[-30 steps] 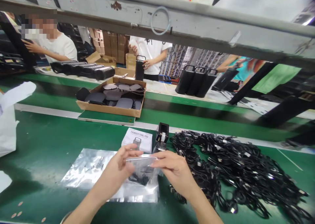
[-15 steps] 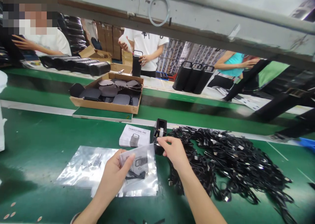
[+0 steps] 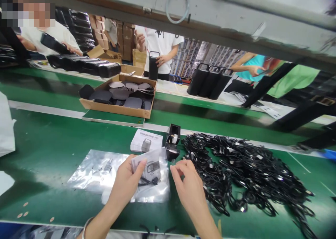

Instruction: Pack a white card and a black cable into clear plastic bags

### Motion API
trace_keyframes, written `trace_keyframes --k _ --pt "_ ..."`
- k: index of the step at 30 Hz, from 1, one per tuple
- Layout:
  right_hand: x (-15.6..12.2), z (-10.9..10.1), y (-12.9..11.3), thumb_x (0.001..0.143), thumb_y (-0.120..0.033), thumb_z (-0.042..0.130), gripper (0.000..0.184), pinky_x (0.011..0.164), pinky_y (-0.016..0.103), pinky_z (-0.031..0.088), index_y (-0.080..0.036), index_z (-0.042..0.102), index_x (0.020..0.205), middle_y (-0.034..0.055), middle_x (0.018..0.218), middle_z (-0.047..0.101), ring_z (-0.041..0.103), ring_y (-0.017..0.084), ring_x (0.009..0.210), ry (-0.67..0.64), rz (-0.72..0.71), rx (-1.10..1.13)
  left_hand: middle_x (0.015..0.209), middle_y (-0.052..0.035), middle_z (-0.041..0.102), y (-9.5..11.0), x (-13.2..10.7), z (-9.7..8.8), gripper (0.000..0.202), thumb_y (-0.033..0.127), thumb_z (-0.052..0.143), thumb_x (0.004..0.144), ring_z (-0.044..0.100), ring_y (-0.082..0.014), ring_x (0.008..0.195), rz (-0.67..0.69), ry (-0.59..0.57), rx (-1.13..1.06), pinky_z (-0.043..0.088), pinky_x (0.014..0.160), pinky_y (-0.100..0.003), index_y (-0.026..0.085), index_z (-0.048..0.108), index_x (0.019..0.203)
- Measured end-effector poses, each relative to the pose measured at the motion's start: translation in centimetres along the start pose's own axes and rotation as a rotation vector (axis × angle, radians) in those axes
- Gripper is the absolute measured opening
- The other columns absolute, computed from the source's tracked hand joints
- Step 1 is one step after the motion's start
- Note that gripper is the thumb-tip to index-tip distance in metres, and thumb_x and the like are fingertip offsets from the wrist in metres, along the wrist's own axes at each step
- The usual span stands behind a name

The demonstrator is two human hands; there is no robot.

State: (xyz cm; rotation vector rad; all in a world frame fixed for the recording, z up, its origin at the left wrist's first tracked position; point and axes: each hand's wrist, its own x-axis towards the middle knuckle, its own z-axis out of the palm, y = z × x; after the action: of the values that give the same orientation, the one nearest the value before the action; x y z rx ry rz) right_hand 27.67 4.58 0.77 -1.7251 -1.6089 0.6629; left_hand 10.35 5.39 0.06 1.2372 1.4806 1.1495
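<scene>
My left hand (image 3: 130,177) pinches a clear plastic bag (image 3: 163,183) between thumb and fingers. Inside the bag are a printed leaflet (image 3: 153,165) and a coiled black cable (image 3: 148,180). Just right of the bag is my right hand (image 3: 187,179), its fingers bent and drawn together near the tips. Whether something thin is between them I cannot make out. Beyond that hand stands a black tape dispenser (image 3: 172,151) holding a small roll. A stack of printed booklets (image 3: 146,141) lies beside the dispenser, and more flat clear bags (image 3: 97,170) lie under and left of my left hand.
A large tangled heap of black cables (image 3: 244,169) covers the right of the green table (image 3: 65,134). Behind, a cardboard box (image 3: 115,109) holds dark oval panels. Black speakers (image 3: 207,81) stand on the far bench, where several people work. A grey beam (image 3: 223,15) crosses overhead.
My right hand has come back from the tape dispenser towards me, beside the bag. The left hand still holds the bag. A person at the far left now lifts a black speaker.
</scene>
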Motion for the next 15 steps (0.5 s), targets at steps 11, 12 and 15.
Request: trace_keyframes --k 11,12,15 --pt "0.8 3.8 -2.8 0.076 -0.057 0.045 0.049 0.029 0.017 0.023 -0.015 0.055 0.054 0.0007 0.043 0.058 0.033 0.005 0.024 -0.487 0.263 0.408 0.054 0.0050 0.052 1.4 -2.0 -0.3 0.028 0.044 0.053 0.075 0.050 -0.0124 0.053 0.003 0.051 0.059 0.040 0.049 -0.021 0.018 0.052 0.064" --pt "0.5 3.9 -2.6 0.076 -0.058 0.044 0.051 0.031 0.018 0.027 -0.015 0.055 0.050 0.0007 0.041 0.057 0.037 0.006 0.027 -0.502 0.229 0.307 0.055 0.0050 0.051 1.4 -2.2 -0.7 0.028 0.044 0.052 0.075 0.050 -0.0126 0.053 -0.011 0.046 0.057 0.041 0.050 -0.021 0.018 0.052 0.065" --pt "-0.5 3.3 -2.4 0.073 -0.049 0.057 0.041 0.044 0.019 0.035 -0.017 0.055 0.047 0.0001 0.042 0.059 0.052 0.011 0.042 -0.547 0.042 0.026 0.056 0.0046 0.054 1.2 -3.2 -3.3 0.028 0.045 0.055 0.073 0.053 -0.0142 0.055 -0.018 0.089 0.067 0.044 0.052 -0.022 0.018 0.054 0.066"
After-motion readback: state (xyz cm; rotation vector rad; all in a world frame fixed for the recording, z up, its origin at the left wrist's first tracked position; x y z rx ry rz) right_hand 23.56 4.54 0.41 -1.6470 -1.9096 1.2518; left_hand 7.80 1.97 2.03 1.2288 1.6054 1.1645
